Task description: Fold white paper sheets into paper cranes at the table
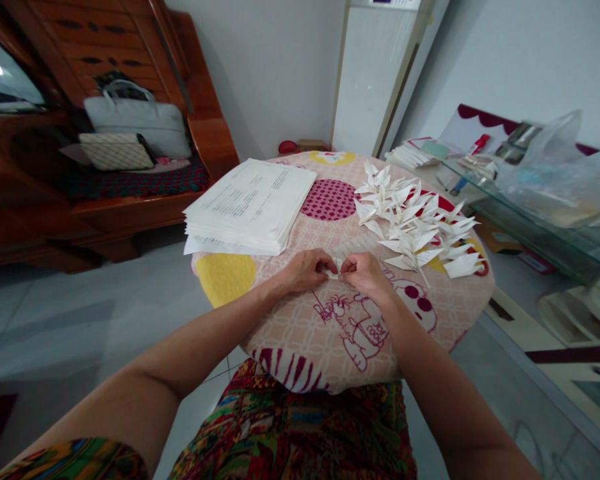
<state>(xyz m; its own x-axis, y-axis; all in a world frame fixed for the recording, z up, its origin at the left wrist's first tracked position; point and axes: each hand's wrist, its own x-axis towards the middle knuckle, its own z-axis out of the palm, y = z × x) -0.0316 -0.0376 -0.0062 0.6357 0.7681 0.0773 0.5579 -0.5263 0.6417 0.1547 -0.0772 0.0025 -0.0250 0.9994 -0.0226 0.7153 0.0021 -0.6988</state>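
Note:
Between my two hands, over the middle of the round table, is a small piece of folded white paper [334, 268]. My left hand [310, 268] pinches its left side with curled fingers. On its right side, my right hand [361, 272] grips the paper between thumb and fingers. Much of the paper is hidden by the fingertips, so its exact shape cannot be made out. Several folded paper cranes [405, 213] lie in a pile beyond my right hand. A thick stack of printed paper sheets [253, 200] rests beyond my left hand.
A patterned cloth [290, 320] covers the round table. To the right, a glass-topped stand [540, 200] holds a clear plastic bag [545, 167] and a metal pot [520, 141]. On the left, a wooden bench [205, 127] carries a grey handbag [165, 123] and a checked pouch [115, 152].

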